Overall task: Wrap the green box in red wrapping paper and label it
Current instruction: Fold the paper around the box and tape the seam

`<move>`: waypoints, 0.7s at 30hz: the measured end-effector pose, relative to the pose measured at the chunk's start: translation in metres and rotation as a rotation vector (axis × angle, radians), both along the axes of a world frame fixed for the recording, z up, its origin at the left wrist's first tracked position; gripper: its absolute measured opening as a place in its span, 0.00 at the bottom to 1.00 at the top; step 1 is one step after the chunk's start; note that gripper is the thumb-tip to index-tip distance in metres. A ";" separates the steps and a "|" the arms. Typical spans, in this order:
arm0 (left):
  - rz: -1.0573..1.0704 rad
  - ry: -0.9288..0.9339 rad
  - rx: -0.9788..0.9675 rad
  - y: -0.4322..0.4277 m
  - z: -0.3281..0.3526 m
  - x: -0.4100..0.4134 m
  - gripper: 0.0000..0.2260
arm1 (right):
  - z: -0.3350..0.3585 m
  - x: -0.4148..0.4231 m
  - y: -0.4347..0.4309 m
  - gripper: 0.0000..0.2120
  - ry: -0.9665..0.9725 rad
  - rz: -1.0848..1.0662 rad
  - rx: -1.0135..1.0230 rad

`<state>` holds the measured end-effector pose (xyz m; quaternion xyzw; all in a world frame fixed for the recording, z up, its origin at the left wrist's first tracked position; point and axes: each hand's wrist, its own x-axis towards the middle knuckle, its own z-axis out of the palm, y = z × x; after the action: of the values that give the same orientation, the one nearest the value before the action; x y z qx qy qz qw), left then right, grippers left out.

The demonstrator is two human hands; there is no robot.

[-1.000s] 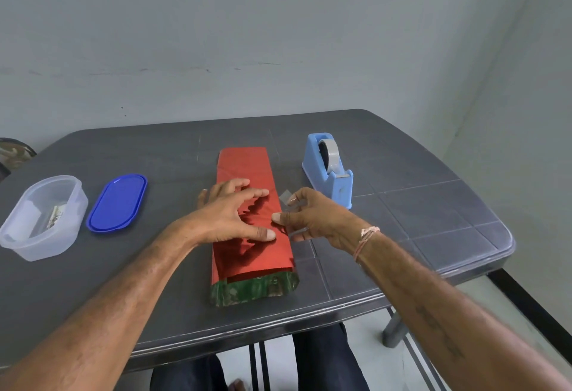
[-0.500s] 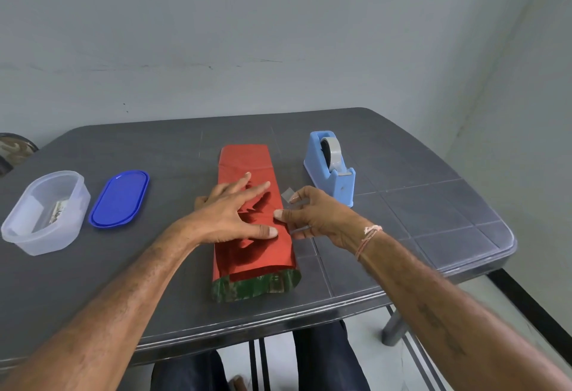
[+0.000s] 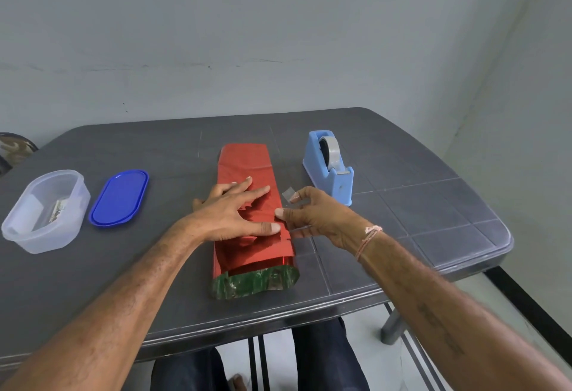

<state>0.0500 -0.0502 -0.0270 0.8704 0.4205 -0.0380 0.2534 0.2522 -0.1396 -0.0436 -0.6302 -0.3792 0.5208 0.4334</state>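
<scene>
Box (image 3: 257,282): in red paper (image 3: 244,161).
Left grip (image 3: 229,211): your fingers spread on it.
Right grip (image 3: 315,217): pinching tape (image 3: 288,195) beside Box.

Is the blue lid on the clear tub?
No, the lid lies flat on the table beside the open tub.

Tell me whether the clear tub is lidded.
Open: the clear tub has no lid on; the blue lid lies beside it.
</scene>
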 end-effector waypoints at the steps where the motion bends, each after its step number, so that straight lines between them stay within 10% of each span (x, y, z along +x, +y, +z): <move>1: 0.002 -0.002 -0.004 -0.001 0.000 0.000 0.51 | -0.001 0.000 -0.001 0.28 0.005 -0.003 0.004; 11: 0.025 0.002 0.028 -0.006 -0.003 0.002 0.52 | 0.003 0.003 -0.002 0.26 -0.076 0.048 -0.012; 21: 0.023 -0.025 0.030 -0.004 -0.006 0.000 0.57 | 0.049 0.026 -0.012 0.14 -0.551 0.445 0.032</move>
<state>0.0504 -0.0537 -0.0329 0.8695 0.4278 -0.0182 0.2460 0.2781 -0.1516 0.0049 -0.6422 -0.6179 0.4069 0.2005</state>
